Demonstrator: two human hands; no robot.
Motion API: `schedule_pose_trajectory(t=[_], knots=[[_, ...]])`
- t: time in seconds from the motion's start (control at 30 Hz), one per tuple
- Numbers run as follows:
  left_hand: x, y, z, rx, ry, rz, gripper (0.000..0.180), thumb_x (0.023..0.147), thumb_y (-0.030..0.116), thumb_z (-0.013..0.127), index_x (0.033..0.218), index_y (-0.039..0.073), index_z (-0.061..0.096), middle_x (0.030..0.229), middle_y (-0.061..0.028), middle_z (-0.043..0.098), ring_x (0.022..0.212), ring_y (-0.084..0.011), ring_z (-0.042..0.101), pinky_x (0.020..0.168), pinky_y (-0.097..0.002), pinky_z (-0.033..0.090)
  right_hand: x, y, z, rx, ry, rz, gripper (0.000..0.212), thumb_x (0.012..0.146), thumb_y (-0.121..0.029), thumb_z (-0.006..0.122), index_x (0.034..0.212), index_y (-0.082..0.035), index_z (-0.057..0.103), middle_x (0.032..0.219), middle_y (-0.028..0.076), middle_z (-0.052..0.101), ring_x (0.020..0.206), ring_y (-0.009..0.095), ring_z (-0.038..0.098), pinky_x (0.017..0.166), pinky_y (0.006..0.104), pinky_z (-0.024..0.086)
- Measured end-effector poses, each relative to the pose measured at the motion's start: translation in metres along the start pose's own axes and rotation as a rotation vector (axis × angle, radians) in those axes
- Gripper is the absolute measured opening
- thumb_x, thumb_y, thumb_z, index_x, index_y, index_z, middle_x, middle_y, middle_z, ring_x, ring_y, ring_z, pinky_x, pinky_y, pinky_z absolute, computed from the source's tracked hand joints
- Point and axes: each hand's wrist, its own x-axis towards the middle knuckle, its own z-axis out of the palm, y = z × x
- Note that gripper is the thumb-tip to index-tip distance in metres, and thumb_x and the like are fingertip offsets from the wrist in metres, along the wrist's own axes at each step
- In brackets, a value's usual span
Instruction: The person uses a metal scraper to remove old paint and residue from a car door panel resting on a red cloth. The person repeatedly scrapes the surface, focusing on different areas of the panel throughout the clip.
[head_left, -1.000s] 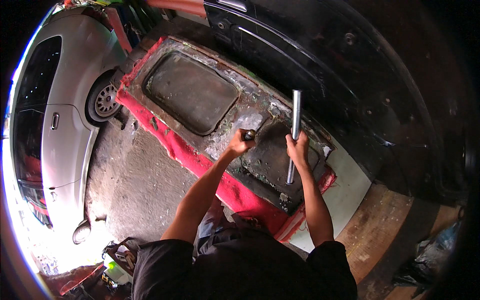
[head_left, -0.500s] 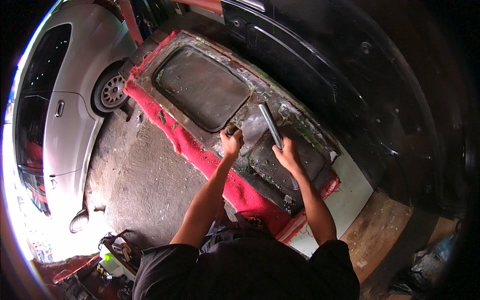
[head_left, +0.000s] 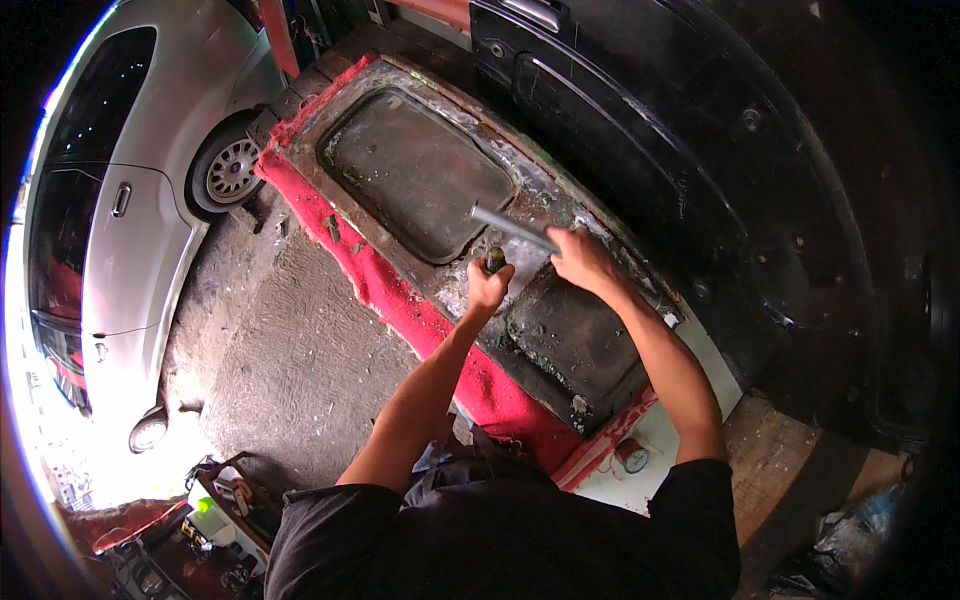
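Observation:
A worn metal vehicle panel [head_left: 415, 170] with a rounded recess lies on a red cloth [head_left: 375, 290] before me, its paint scraped and crumbs scattered over it. My left hand [head_left: 487, 290] is closed around the short handle of a tool [head_left: 495, 260], dark with a yellowish end, over the middle of the panel. The tool's lower part is hidden, so its kind does not show. My right hand [head_left: 583, 260] grips a grey metal pipe [head_left: 510, 226]. The pipe's free end points left, just above and beyond the handle.
A silver car [head_left: 150, 220] stands at left on the rough concrete floor [head_left: 290, 370]. Along the right leans a large black panel [head_left: 650, 160]. A small round tin [head_left: 631, 456] sits by the panel's near end. A box of tools [head_left: 230, 505] is at lower left.
My right hand has risen and moved farther out, swinging the pipe flatter with its end toward the left. My left hand, with the handled tool, has shifted slightly right. The tin has come into sight.

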Motion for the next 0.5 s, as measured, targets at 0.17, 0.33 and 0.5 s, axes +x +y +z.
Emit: schedule_pose_trajectory(t=[0.17, 0.33, 0.5], knots=[[0.003, -0.009, 0.000, -0.032, 0.015, 0.038, 0.020, 0.067, 0.012, 0.060, 0.057, 0.003, 0.044, 0.051, 0.0030, 0.041, 0.048, -0.0090, 0.036, 0.045, -0.0315, 0.030, 0.016, 0.009, 0.012, 0.286, 0.618, -0.023, 0.024, 0.080, -0.018, 0.067, 0.088, 0.002, 0.056, 0.076, 0.022, 0.062, 0.074, 0.043, 0.062, 0.064, 0.0464, 0.049], [0.002, -0.003, 0.002, -0.088, 0.036, -0.080, 0.021, 0.066, 0.013, 0.062, 0.059, 0.003, 0.046, 0.052, 0.0011, 0.042, 0.050, -0.0094, 0.037, 0.046, -0.0316, 0.031, -0.008, -0.002, 0.022, -0.065, -0.024, -0.009, 0.022, 0.079, -0.013, 0.067, 0.099, -0.006, 0.059, 0.086, 0.024, 0.064, 0.084, 0.044, 0.063, 0.069, 0.0501, 0.051], [0.007, -0.010, 0.002, 0.105, 0.027, 0.077, 0.020, 0.067, 0.013, 0.065, 0.061, 0.001, 0.050, 0.055, 0.0010, 0.047, 0.053, -0.0105, 0.038, 0.048, -0.0326, 0.033, 0.010, 0.006, 0.010, 0.207, 0.298, 0.046, 0.021, 0.080, -0.012, 0.067, 0.094, 0.001, 0.058, 0.088, 0.025, 0.064, 0.086, 0.043, 0.063, 0.070, 0.0485, 0.051]])
